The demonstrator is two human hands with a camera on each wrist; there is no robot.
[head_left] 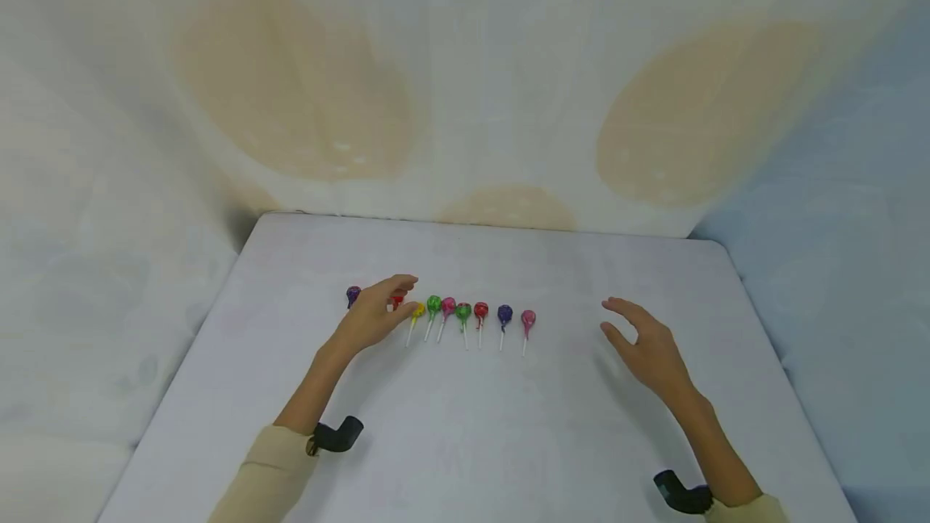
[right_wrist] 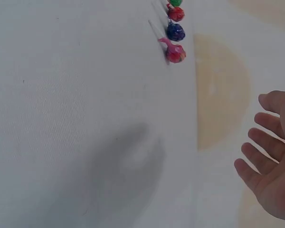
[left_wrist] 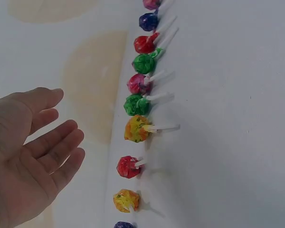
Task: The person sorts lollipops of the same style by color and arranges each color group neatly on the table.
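Lollipops (head_left: pixel 465 318) sat in a row across the middle of the white table (head_left: pixel 508 434), heads pointing toward the far edge and sticks toward the near edge. From the left-edge end there was a purple one (head_left: pixel 353 294), then a red one (head_left: pixel 396 300) mostly hidden by the left hand (head_left: pixel 378 315), then yellow (head_left: pixel 417 313), green, pink, green, red, dark blue, and a pink one (head_left: pixel 528 319) closing out the right end. The left wrist view also showed another orange-yellow one (left_wrist: pixel 126 200) between the purple and the red. The left hand hovered right over that left end with its fingers loose and spread, gripping nothing. The right hand (head_left: pixel 649 348) was well apart from the row, toward the right edge, also slack and holding nothing. A pale wall with tan blotches (head_left: pixel 298 87) stood behind the far edge.
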